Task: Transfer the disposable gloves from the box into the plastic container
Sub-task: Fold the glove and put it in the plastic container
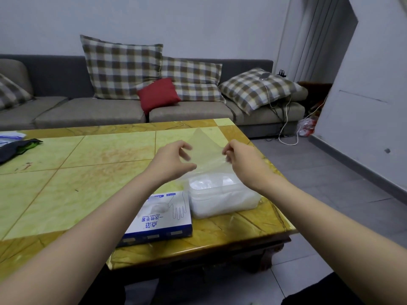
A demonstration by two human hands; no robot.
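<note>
Currently a thin clear glove [206,148] is pinched between both hands, left hand [172,160] and right hand [241,158], above the plastic container [222,194] at the desk's [88,172] right edge; it should be lowered flat.

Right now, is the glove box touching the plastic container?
Cannot tell. In the head view the glove box lies right beside the plastic container on the table; their sides meet visually, but no clear contact or gap shows.

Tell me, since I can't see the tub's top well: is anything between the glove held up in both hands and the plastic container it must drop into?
Nothing visible. The clear glove hangs stretched between the left hand and right hand, right above the plastic container, whose top looks open and already holds white gloves. The glove box lies beside it, to the left.
</note>
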